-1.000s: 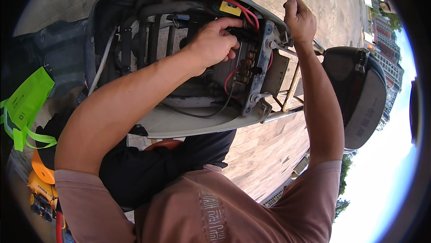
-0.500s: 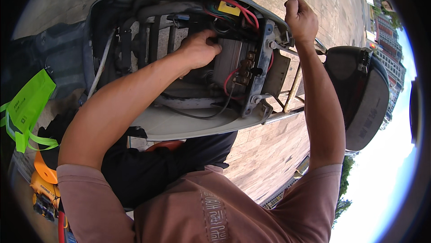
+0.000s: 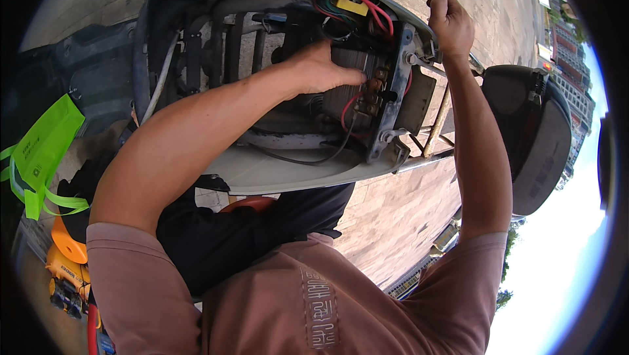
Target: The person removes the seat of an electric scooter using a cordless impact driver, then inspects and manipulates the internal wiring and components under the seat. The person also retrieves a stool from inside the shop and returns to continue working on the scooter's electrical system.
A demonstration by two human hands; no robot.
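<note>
Here's the left hand (image 3: 320,70) over the finned metal box (image 3: 339,98), thumb stretched beside the terminals (image 3: 374,90); fingertips hidden, any grip I can't tell. Right hand (image 3: 453,32): fingers clenched. The scooter housing (image 3: 291,183) lies open, box inside, red wires (image 3: 346,114) still attached; black top case (image 3: 534,142) shut.

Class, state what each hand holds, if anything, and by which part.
Left hand: thumb over the finned metal box, near its terminals; fingertips hidden, so grip unclear. Right hand: closed; contents cannot be told.
</note>
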